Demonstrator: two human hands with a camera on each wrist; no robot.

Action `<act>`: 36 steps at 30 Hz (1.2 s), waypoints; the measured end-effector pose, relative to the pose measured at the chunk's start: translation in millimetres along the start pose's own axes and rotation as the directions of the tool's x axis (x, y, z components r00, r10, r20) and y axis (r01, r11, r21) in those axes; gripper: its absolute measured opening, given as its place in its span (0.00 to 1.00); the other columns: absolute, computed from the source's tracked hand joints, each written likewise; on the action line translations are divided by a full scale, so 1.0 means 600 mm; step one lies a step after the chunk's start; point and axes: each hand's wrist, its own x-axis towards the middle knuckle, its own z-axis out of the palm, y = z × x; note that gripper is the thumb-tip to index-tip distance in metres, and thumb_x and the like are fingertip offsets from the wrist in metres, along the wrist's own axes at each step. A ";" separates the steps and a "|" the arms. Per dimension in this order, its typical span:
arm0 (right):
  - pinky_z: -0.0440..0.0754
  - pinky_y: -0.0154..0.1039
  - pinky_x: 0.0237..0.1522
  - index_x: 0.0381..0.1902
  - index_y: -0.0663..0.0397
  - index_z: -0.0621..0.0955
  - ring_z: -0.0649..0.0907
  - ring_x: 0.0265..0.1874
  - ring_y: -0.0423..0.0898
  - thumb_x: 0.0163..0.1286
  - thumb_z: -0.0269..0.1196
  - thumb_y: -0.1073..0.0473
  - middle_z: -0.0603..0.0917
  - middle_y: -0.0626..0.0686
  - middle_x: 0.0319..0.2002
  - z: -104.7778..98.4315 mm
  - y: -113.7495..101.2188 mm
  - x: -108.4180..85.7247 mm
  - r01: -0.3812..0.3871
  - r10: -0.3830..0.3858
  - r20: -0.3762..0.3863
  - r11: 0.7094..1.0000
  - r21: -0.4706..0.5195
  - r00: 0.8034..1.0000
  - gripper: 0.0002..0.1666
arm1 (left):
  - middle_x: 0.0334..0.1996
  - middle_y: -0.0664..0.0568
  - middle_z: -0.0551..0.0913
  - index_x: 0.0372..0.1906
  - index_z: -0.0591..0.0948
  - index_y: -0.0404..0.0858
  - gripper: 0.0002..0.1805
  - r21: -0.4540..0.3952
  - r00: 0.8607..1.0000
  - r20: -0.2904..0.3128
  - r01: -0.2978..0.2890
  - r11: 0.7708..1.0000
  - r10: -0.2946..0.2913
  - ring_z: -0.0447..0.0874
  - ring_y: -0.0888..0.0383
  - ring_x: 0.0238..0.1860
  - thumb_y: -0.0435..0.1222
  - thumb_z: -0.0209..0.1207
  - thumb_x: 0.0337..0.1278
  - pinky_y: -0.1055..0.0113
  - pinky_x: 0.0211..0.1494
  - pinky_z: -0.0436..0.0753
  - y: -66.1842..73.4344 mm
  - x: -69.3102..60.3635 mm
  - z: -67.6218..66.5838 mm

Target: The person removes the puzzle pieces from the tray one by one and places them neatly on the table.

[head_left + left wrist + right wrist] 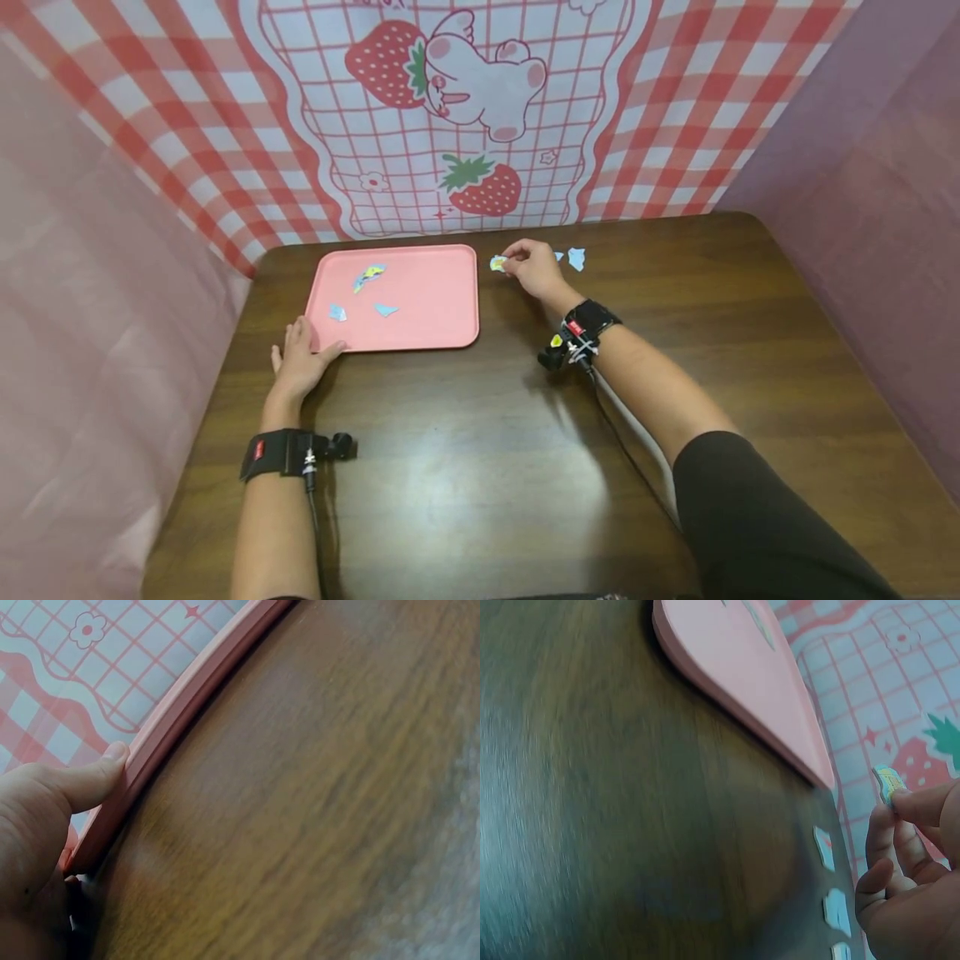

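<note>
Checked strawberry cloth (450,142) hangs behind a brown table (420,467), on which a pink tray (427,304) carries blue and yellow scraps (386,310), set apart. Just beyond its right edge, the right hand (534,265) pinches a yellow-printed piece (889,781) between thumb and finger; the left hand (297,358) rests spread, fingers relaxed, at the near-left corner. Picking up pieces for the tray seems the current step. Next probably comes a short leftward carry over the rim, then release; 3 loose pieces (837,911) show in the right wrist view.
</note>
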 end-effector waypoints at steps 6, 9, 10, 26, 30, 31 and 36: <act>0.76 0.29 0.28 0.41 0.70 0.83 0.84 0.29 0.48 0.67 0.64 0.70 0.83 0.53 0.27 -0.026 0.014 0.000 -0.016 0.016 -0.019 1.000 0.008 1.000 0.07 | 0.78 0.30 0.34 0.78 0.34 0.26 0.56 0.001 1.000 0.005 0.000 1.000 0.000 0.25 0.35 0.78 0.53 0.57 0.70 0.36 0.72 0.22 -0.001 -0.001 0.000; 0.76 0.28 0.28 0.41 0.70 0.83 0.84 0.28 0.47 0.67 0.64 0.70 0.84 0.52 0.26 -0.039 0.020 0.001 -0.023 0.023 -0.034 1.000 0.003 0.999 0.07 | 0.78 0.30 0.34 0.78 0.34 0.26 0.56 -0.009 1.000 0.010 0.002 1.000 -0.002 0.24 0.36 0.78 0.54 0.56 0.70 0.37 0.72 0.21 -0.001 0.000 0.000; 0.76 0.28 0.28 0.41 0.70 0.83 0.85 0.28 0.47 0.67 0.64 0.70 0.84 0.51 0.26 -0.045 0.021 0.001 -0.028 0.028 -0.041 1.000 -0.008 0.999 0.07 | 0.78 0.30 0.33 0.78 0.34 0.26 0.56 -0.012 1.000 0.011 0.001 1.000 -0.001 0.24 0.36 0.78 0.54 0.56 0.70 0.37 0.72 0.21 -0.001 0.001 0.001; 0.79 0.28 0.31 0.44 0.68 0.83 0.85 0.31 0.42 0.69 0.63 0.68 0.85 0.54 0.32 -0.129 0.061 0.006 -0.108 0.100 -0.132 0.993 -0.048 0.986 0.08 | 0.78 0.30 0.34 0.78 0.35 0.26 0.56 -0.009 1.000 -0.006 -0.004 1.000 0.004 0.25 0.36 0.78 0.54 0.56 0.71 0.37 0.72 0.22 -0.002 -0.002 0.002; 0.77 0.29 0.30 0.45 0.66 0.84 0.83 0.30 0.39 0.69 0.64 0.66 0.85 0.53 0.32 -0.149 0.071 0.007 -0.135 0.123 -0.154 0.988 -0.074 0.980 0.09 | 0.78 0.31 0.34 0.78 0.35 0.26 0.56 -0.014 1.000 -0.003 0.001 1.000 -0.001 0.25 0.36 0.78 0.54 0.57 0.70 0.37 0.72 0.22 -0.001 -0.001 0.003; 0.76 0.29 0.30 0.45 0.65 0.84 0.82 0.29 0.39 0.69 0.64 0.65 0.85 0.53 0.32 -0.153 0.074 0.008 -0.140 0.124 -0.162 0.986 -0.088 0.979 0.09 | 0.78 0.31 0.34 0.78 0.35 0.26 0.56 -0.014 1.000 -0.002 0.001 1.000 -0.001 0.25 0.36 0.78 0.54 0.57 0.70 0.37 0.72 0.22 -0.001 -0.001 0.003; 0.76 0.28 0.29 0.45 0.65 0.85 0.83 0.29 0.41 0.68 0.64 0.65 0.85 0.52 0.31 -0.173 0.088 0.013 -0.167 0.141 -0.206 0.979 -0.115 0.968 0.10 | 0.79 0.32 0.34 0.78 0.34 0.26 0.56 -0.007 1.000 -0.005 0.007 1.000 -0.007 0.25 0.37 0.79 0.54 0.56 0.70 0.37 0.72 0.22 0.000 0.000 0.003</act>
